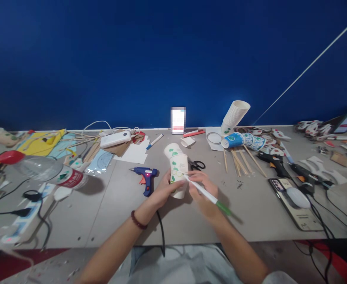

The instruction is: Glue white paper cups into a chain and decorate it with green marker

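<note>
My left hand, with a dark red bead bracelet on its wrist, grips a white paper cup printed with green leaves. A second paper cup shows just behind it; I cannot tell whether the two are joined. In my right hand is a white marker pen with a green end, its tip against or very near the cup's side. Black-handled scissors lie beyond my right hand. A blue hot glue gun with an orange trigger rests left of the cup.
A plastic bottle and a power strip are at the left. A phone stands against the wall. To the right are stacked paper cups, wooden sticks, a black glue gun and another phone with cables.
</note>
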Demonstrator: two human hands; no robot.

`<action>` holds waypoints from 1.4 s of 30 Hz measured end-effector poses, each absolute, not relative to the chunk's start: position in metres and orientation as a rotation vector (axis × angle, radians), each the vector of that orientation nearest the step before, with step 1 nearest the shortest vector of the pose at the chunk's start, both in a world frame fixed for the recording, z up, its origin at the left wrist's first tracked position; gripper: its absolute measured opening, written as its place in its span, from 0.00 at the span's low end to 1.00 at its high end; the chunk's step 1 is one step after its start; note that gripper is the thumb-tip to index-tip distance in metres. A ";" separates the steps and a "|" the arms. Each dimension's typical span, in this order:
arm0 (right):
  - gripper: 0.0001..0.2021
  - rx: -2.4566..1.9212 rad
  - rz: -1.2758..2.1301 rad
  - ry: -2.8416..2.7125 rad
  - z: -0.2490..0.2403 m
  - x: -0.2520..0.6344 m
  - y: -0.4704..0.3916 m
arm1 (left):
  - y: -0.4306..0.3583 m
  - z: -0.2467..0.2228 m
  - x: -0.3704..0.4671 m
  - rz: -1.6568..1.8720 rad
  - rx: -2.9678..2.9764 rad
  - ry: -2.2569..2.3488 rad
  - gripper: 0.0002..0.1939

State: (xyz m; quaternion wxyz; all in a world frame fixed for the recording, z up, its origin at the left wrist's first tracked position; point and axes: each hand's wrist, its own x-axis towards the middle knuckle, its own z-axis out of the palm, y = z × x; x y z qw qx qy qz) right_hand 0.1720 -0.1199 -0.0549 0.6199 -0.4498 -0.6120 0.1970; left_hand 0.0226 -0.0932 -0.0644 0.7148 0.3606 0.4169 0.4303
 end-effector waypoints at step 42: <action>0.08 -1.055 0.559 -1.421 -0.054 0.175 -0.123 | -0.093 -0.055 0.024 0.943 0.664 0.866 0.33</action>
